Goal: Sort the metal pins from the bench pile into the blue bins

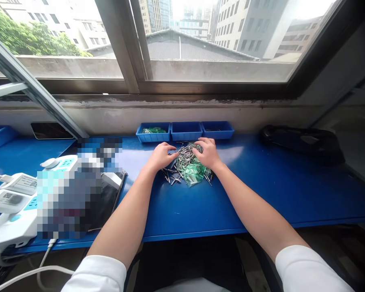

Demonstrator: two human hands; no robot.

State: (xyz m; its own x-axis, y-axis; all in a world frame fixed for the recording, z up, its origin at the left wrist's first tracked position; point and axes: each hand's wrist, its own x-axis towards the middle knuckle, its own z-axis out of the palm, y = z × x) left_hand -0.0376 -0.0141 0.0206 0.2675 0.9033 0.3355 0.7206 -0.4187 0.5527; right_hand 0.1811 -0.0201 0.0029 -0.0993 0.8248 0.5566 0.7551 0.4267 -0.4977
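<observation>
A heap of slim metal rods [186,153] lies on the blue table, mixed with green translucent pieces [193,172] that look like small plastic packets. My left hand [162,156] rests at the left edge of the heap, fingers bent and thumb stretched toward the rods. On the other side, my right hand [209,153] curves around the heap's right edge, its thumb and fingers apart. I see nothing held in either hand. Some rods lie loose at the heap's front left and front right.
Behind the heap stand three blue bins: the left bin [153,138] holds green pieces, the middle bin [186,135] is beside it, and the right bin [218,134] holds thin dark pieces. A white power strip [27,221] lies left; a black bag [302,146] lies right.
</observation>
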